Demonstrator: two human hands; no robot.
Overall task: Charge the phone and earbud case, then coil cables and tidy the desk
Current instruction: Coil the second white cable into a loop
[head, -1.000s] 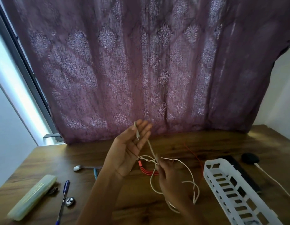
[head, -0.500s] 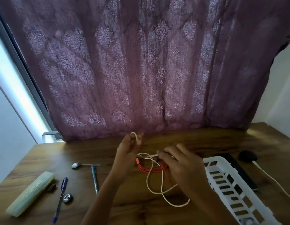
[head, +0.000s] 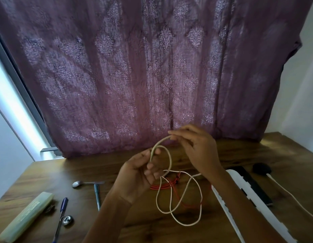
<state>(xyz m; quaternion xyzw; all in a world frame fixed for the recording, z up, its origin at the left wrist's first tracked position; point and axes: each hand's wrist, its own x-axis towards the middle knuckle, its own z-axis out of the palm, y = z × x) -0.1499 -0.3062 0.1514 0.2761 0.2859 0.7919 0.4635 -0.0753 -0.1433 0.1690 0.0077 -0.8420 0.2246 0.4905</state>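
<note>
Above the wooden desk [head: 82,172], the left hand [head: 136,174] clamps a loop of the white cable [head: 169,160] against its curled fingers, anchoring the coil. The right hand [head: 197,149] pinches the cable's upper arc, seemingly to lay another turn. The slack trails down over a red cable [head: 161,186] lying on the desk.
</note>
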